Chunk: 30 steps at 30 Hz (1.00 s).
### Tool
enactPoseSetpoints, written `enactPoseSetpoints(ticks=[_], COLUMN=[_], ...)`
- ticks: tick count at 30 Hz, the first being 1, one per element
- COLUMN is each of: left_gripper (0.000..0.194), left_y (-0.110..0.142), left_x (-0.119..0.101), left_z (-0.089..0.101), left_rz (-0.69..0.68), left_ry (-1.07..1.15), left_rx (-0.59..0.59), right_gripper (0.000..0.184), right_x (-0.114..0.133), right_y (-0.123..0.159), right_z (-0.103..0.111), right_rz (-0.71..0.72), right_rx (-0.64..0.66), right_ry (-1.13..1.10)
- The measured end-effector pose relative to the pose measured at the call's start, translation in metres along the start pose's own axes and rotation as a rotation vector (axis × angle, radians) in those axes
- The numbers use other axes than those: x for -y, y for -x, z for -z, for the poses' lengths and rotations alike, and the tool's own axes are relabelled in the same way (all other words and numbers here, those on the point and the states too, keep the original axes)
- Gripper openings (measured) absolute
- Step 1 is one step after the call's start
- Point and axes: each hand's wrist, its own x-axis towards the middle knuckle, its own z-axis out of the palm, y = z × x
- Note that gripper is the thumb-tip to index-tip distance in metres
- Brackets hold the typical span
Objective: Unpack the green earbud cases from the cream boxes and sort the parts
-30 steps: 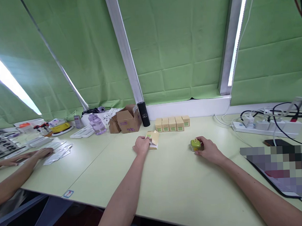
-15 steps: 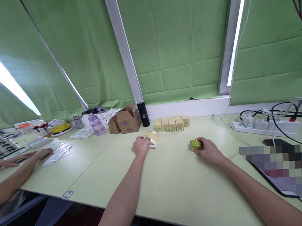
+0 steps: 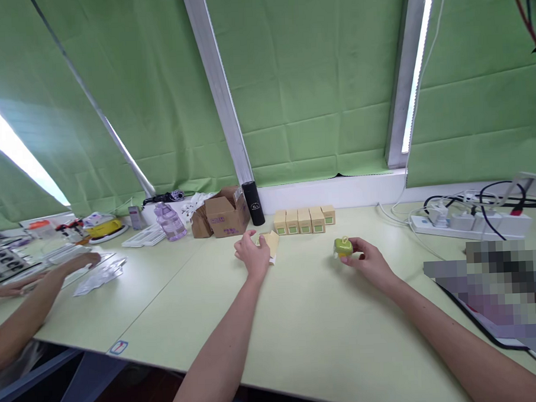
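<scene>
The person's right hand (image 3: 366,263) grasps a small rounded green object with a loop on top (image 3: 343,246), its thumb and fingers closed on the right side of it; a yellow patch and a clear part show beneath the green. This object is right of centre over a pale green tabletop (image 3: 318,323), and whether its underside touches the surface I cannot tell. The person's left hand (image 3: 253,256), well apart from the right, lies over the left part of a tan cardboard packet with a white lower edge (image 3: 272,246). Its thumb and fingers are spread, and whether they grip the packet I cannot tell, as the hand covers much of it. Just behind the packet stand small tan cardboard boxes with green-edged labels (image 3: 292,222), four side by side in front and one set back at the right end. To their left are a black cylinder with white print (image 3: 253,204) and an open brown cardboard carton (image 3: 226,216). At the far left, a co-worker's hand (image 3: 82,262) is near clear plastic bags (image 3: 101,277) on the tabletop
</scene>
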Motion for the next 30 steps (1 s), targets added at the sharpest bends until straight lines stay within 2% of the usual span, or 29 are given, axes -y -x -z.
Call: enactPoseSetpoints(ticks=[3,7,11,13,18,23,30], left_gripper=[0.022,0.020,0.023,0.028,0.038,0.038,0.035], left_y=[0.016,0.046,0.078,0.090,0.100,0.098,0.098], left_x=[-0.010,-0.028,-0.045,-0.050,-0.051,-0.049,-0.051], left_z=[-0.002,0.000,0.005,0.006,0.003,0.001,0.005], left_rz=[-0.189,-0.391,-0.455,-0.448,-0.401,-0.349,-0.359], left_ry=[0.103,0.283,0.484,0.545,0.573,0.562,0.547], left_rx=[0.040,0.231,0.501,0.583,0.620,0.635,0.649], right_gripper=[0.052,0.054,0.048,0.045,0.039,0.034,0.033], right_x=[0.008,0.017,0.024,0.025,0.023,0.022,0.026], right_y=[0.004,0.012,0.018,0.019,0.021,0.024,0.027], right_z=[-0.006,-0.015,-0.021,-0.023,-0.025,-0.025,-0.022], right_rz=[-0.018,-0.067,-0.170,-0.197,-0.221,-0.236,-0.207], right_rx=[0.074,0.141,0.135,0.144,0.217,0.288,0.332], right_ry=[-0.283,-0.572,-0.774,-0.808,-0.845,-0.858,-0.868])
